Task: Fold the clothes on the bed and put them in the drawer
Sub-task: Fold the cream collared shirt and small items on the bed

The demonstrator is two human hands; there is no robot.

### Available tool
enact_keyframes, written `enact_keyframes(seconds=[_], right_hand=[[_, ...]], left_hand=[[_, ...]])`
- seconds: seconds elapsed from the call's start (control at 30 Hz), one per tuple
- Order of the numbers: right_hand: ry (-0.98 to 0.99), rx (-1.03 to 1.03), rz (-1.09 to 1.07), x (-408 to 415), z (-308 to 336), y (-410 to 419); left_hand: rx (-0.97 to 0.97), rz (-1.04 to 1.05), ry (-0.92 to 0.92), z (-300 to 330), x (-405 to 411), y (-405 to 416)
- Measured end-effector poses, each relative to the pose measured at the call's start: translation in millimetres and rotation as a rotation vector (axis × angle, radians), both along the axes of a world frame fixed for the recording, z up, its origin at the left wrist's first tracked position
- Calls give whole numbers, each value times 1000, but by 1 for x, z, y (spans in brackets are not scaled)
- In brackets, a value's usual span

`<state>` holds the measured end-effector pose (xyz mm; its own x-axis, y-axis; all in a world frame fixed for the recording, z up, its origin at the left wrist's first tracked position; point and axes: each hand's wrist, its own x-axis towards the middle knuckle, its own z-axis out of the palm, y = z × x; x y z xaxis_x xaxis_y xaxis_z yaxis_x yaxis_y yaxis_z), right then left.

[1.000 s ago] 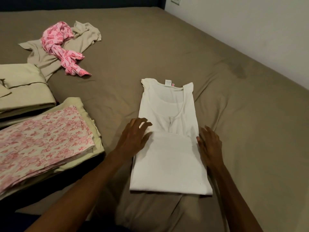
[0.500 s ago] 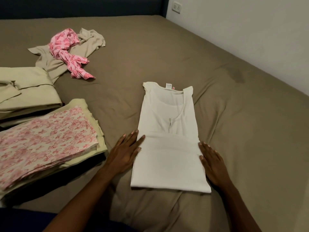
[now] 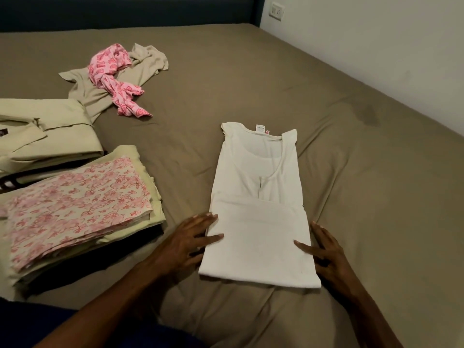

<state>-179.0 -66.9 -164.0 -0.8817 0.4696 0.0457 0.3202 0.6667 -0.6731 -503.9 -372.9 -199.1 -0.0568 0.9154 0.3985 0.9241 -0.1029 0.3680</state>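
Nearest the camera, two bare forearms reach forward over the bed (image 3: 251, 71), which is covered in a taupe sheet. The left hand (image 3: 187, 241) lies at the left edge of a white top (image 3: 258, 204), its fingers (image 3: 200, 218) straight and slightly spread, the thumb resting on the cloth and the other tips touching the edge. The right hand (image 3: 326, 252) lies at the right edge in the same way, fingers extended and spread, the thumb laid on the fabric; neither hand pinches anything.

The white top lies flat in the middle of the bed, its lower part folded up over itself so that a doubled panel sits between the hands, while the neckline with its small label points away toward the headboard.

To the left, near the bed's edge, sits a folded floral-print garment (image 3: 75, 209) on top of a pale green folded piece (image 3: 140, 159). Just beyond it is another folded pale green stack (image 3: 47, 131).

Farther off, a beige shirt (image 3: 100, 94) lies unfolded and rumpled, with a pink patterned cloth (image 3: 113, 76) crumpled across it.

At the far end stands a dark headboard (image 3: 125, 11), and a white wall (image 3: 376, 46) with a socket plate (image 3: 277, 11) runs along the right side.
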Motion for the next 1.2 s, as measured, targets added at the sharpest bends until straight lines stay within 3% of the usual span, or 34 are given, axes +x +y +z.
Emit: enact_keyframes(seconds=[0.1,0.2,0.33,0.4,0.47,0.53,0.7,1.0,1.2], right_hand=[[87,-153,56,-11,24,6],[198,-302,38,-38,56,19],[308,-589,-350,-118,85,51],[232,-707,-432,-153,79,72],[117,-749,-528,-169,63,80],[99,-778,-576,-164,45,76],[208,-698,-577,-153,19,69],[378,-749,-620,-91,7,-22],[438,-810,-722,-66,14,-59]], left_hand=[[82,14,-108,4,6,11],[170,156,-492,31,3,25],[208,403,-1106,89,-26,98],[72,506,-1542,99,-52,136],[-86,564,-1734,89,-69,159],[-152,581,-1623,68,-70,161],[-24,625,-1255,44,-73,160],[-65,771,-1271,15,-34,88],[-4,887,-880,37,-10,69]])
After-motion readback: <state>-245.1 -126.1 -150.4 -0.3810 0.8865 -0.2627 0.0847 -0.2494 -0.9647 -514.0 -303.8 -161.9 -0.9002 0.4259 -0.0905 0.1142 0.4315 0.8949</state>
